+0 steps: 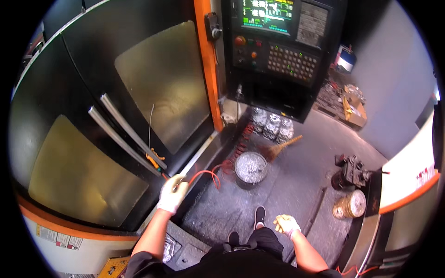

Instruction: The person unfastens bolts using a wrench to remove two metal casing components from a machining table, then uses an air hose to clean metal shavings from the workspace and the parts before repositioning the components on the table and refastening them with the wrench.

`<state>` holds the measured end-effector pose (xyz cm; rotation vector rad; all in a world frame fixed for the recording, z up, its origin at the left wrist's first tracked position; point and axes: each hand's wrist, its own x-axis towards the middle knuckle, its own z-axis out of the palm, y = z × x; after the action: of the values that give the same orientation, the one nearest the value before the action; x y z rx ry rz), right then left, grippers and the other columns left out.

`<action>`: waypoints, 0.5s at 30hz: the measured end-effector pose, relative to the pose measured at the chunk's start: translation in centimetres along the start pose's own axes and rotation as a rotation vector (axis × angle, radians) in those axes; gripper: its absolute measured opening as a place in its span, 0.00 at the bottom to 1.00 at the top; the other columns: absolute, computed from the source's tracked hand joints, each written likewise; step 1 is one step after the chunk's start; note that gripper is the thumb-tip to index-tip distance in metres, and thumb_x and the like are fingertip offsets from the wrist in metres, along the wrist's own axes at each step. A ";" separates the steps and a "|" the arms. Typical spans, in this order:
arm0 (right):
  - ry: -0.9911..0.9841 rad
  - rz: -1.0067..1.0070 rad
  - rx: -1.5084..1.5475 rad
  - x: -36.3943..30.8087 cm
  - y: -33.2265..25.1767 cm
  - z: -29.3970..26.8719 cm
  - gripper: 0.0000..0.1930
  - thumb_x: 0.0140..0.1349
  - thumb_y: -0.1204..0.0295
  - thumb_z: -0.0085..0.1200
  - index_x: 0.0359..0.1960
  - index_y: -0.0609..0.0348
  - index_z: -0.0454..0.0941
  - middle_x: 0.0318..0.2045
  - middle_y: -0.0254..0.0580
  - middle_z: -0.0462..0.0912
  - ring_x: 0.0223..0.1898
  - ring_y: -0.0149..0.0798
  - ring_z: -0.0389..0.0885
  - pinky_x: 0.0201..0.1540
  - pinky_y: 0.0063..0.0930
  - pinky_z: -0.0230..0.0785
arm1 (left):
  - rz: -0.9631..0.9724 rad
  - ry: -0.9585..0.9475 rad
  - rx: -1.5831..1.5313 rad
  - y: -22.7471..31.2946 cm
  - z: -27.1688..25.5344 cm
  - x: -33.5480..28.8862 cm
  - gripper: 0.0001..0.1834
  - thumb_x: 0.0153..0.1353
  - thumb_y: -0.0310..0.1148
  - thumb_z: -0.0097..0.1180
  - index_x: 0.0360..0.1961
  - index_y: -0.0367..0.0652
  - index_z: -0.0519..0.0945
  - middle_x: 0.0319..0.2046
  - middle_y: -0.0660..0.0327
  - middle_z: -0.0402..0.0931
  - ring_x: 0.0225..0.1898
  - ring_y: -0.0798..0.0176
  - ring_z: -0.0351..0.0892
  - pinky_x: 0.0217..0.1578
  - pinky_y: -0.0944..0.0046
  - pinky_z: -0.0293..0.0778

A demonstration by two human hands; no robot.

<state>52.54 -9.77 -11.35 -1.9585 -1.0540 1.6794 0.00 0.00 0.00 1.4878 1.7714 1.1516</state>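
Note:
My left hand (173,193), in a pale work glove, is closed around the red air hose (202,173) just below the machine door's handles. Above it, an orange air blow gun (153,160) with a long thin nozzle rests at the lower end of the two grey bar handles (124,121). From my hand the hose loops down toward its red coils on the floor. My right hand (287,224), gloved too, hangs to the right of my legs with its fingers curled in and nothing visible in them.
A round bucket full of metal chips (251,167) stands ahead, with a broom (280,147) and foil-like bundles (273,126) behind it. The control panel (282,51) overhangs them. At right are a rusty can (350,204) and a dark metal fixture (351,172); a cardboard box (354,111) lies farther back.

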 end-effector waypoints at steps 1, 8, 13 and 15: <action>-0.021 0.014 -0.012 1.1 -0.3 -0.5 0.19 0.75 0.58 0.48 0.37 0.60 0.84 0.22 0.36 0.85 0.19 0.29 0.76 0.25 0.26 0.69 | -0.016 0.002 -0.006 -0.2 1.0 0.1 0.18 0.65 0.30 0.62 0.55 0.39 0.82 0.48 0.55 0.84 0.53 0.60 0.82 0.59 0.60 0.74; -0.341 -0.299 -0.204 19.3 -25.4 -0.7 0.18 0.74 0.58 0.48 0.39 0.58 0.84 0.22 0.32 0.83 0.21 0.26 0.76 0.29 0.24 0.71 | 0.026 0.734 0.284 5.8 -9.7 5.4 0.21 0.68 0.27 0.61 0.61 0.39 0.79 0.55 0.56 0.82 0.55 0.61 0.80 0.61 0.60 0.73; -0.594 -0.554 -0.303 21.5 -41.1 4.9 0.20 0.73 0.52 0.46 0.37 0.55 0.82 0.22 0.33 0.82 0.23 0.31 0.76 0.30 0.31 0.70 | 0.032 0.788 0.685 12.3 -12.3 4.4 0.23 0.67 0.27 0.58 0.63 0.37 0.77 0.62 0.51 0.77 0.65 0.52 0.74 0.69 0.54 0.65; -0.613 -0.788 -0.486 19.7 -47.6 7.8 0.21 0.73 0.51 0.47 0.39 0.55 0.82 0.23 0.36 0.81 0.26 0.35 0.78 0.34 0.34 0.71 | 0.083 0.845 0.825 14.8 -13.7 5.1 0.24 0.67 0.29 0.59 0.64 0.37 0.76 0.65 0.49 0.75 0.67 0.48 0.72 0.71 0.51 0.63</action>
<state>30.95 34.42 5.89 -0.9336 -2.2509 1.6324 -5.38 1.67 20.01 1.6088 3.0600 1.2625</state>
